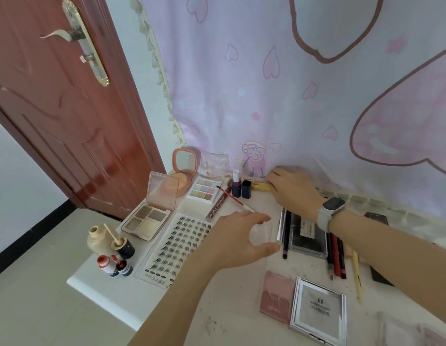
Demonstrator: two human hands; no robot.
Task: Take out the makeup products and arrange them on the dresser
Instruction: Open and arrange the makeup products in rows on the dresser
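Head view looks down on a white bench already crowded with makeup products. Right hand, a pale smartwatch on its wrist, reaches to the back of the bench in mid-frame, where its fingers rest on a thin yellow stick-shaped product against the pink cartoon-print curtain; whether they pinch it or only touch it I cannot tell. That stick lies flat, its long axis running left to right along the curtain, its free end pointing toward two dark purple lipstick tubes standing upright just beside it. Left hand hovers lower in centre frame with fingers spread in a loose curve round what seems a clear plastic lid or case; a firm grip is not plain.

Risk, as I judge it: sliding the stick leftward could knock the upright tubes over, and they might roll onto the open square eyeshadow palette. The left forearm also passes close over the clear tray of false-lash clusters and could drag it toward the bench edge.
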